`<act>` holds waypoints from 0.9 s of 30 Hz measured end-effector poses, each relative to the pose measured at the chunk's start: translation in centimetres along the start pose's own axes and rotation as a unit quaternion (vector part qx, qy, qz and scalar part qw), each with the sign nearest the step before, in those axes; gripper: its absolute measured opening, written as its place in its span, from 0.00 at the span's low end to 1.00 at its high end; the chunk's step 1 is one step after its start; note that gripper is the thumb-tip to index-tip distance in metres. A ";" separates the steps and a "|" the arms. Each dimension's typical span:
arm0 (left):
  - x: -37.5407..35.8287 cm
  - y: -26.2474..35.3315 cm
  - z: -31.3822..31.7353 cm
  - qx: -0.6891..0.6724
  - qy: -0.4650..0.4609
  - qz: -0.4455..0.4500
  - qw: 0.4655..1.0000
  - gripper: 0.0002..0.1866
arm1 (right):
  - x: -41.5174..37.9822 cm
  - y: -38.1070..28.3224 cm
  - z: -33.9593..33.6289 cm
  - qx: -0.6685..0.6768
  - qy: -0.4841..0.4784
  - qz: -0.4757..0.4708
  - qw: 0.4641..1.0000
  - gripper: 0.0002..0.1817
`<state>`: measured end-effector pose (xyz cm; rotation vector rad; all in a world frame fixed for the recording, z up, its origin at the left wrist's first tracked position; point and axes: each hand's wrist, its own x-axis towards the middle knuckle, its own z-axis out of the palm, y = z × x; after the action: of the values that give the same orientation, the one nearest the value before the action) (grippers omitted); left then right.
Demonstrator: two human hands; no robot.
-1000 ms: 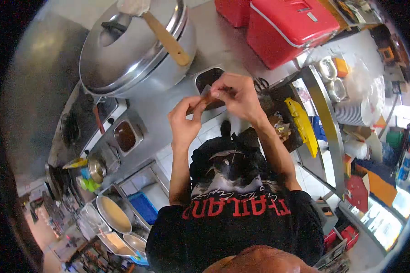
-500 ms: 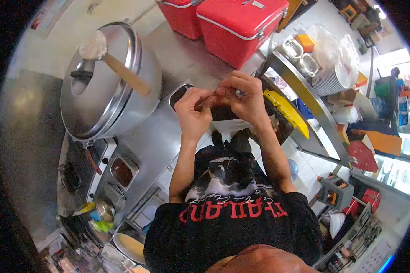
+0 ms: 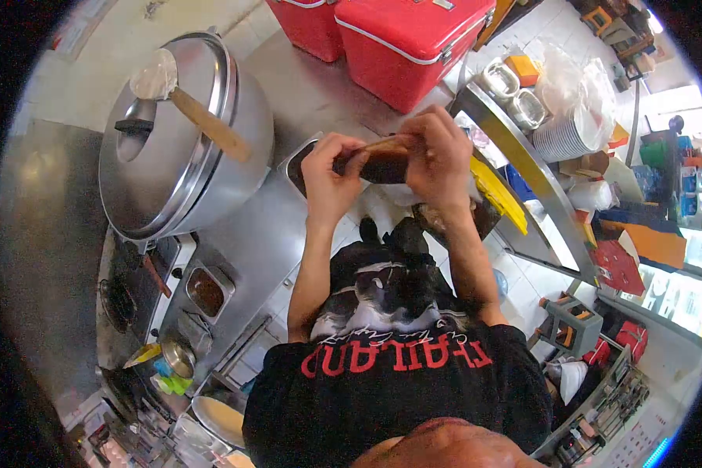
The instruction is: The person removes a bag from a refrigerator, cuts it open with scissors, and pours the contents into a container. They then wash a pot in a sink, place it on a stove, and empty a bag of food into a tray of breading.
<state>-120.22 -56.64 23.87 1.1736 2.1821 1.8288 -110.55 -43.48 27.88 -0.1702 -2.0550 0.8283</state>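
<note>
In front of my chest, both hands hold a dark brown, bag-like thing [image 3: 385,170], its light upper edge drawn tight between them. The fingers and thumb of my left hand [image 3: 331,173] pinch its left end. At the other end, my right hand [image 3: 440,160] is closed on the edge with bent fingers. What the brown thing is exactly, I cannot tell. A metal container [image 3: 295,165] on the steel counter [image 3: 261,210] is partly hidden behind my left hand. Whitish plastic [image 3: 394,204] shows just below the brown thing.
A big lidded steel pot [image 3: 246,117] stands at left, a wooden-handled paddle [image 3: 214,129] lying across its lid. Two red cool boxes [image 3: 405,54] are at the back. Below the pot sits a pan of brown sauce [image 3: 206,295]. Stacked white bowls [image 3: 565,136] and a yellow tray [image 3: 495,195] are right.
My hands were close together, fingertips meeting. Now my right hand has moved up and to the right, and the edge of the brown thing is stretched between the hands.
</note>
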 end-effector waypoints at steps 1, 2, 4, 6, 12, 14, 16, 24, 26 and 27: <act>0.3 -0.2 -0.3 0.004 -0.001 0.008 1.000 0.08 | 0.3 0.1 -0.4 0.009 -0.015 0.011 1.000 0.09; 0.5 -0.1 -0.5 0.012 -0.003 0.038 0.999 0.09 | 0.6 0.0 -0.7 0.017 -0.030 0.025 0.999 0.09; 0.7 0.9 -0.5 0.026 -0.006 0.094 0.995 0.09 | 0.9 -0.5 -1.1 0.044 -0.055 0.038 0.997 0.09; 1.0 1.3 0.3 -0.036 -0.015 0.072 0.997 0.09 | 1.2 -0.3 -1.0 0.061 -0.075 0.031 0.995 0.10; 1.4 1.3 0.0 0.006 0.035 0.074 0.997 0.08 | 2.3 -2.0 -1.0 0.060 -0.088 0.109 0.988 0.11; 1.0 1.3 -0.3 0.042 0.047 0.088 0.994 0.07 | 1.5 -0.7 -0.3 0.016 -0.097 0.054 0.994 0.12; 0.9 1.1 -0.6 0.092 0.062 0.130 0.985 0.07 | 0.4 0.1 0.3 0.011 -0.096 0.017 0.995 0.12; -4.7 -1.3 -3.2 0.056 -0.026 0.038 0.997 0.04 | -3.1 -1.0 1.4 0.156 -0.183 -0.008 0.971 0.15; -6.5 -2.0 -3.2 0.037 -0.001 0.005 0.999 0.03 | -2.9 -1.2 1.2 0.189 -0.250 -0.012 0.950 0.14; -7.1 -2.0 -3.1 0.055 0.005 -0.010 0.998 0.02 | -2.8 -0.7 1.0 0.212 -0.298 0.016 0.931 0.08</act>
<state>-117.72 -63.29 20.12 1.1591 2.3183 1.7300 -109.51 -45.61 25.98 0.3310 -2.3564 1.4560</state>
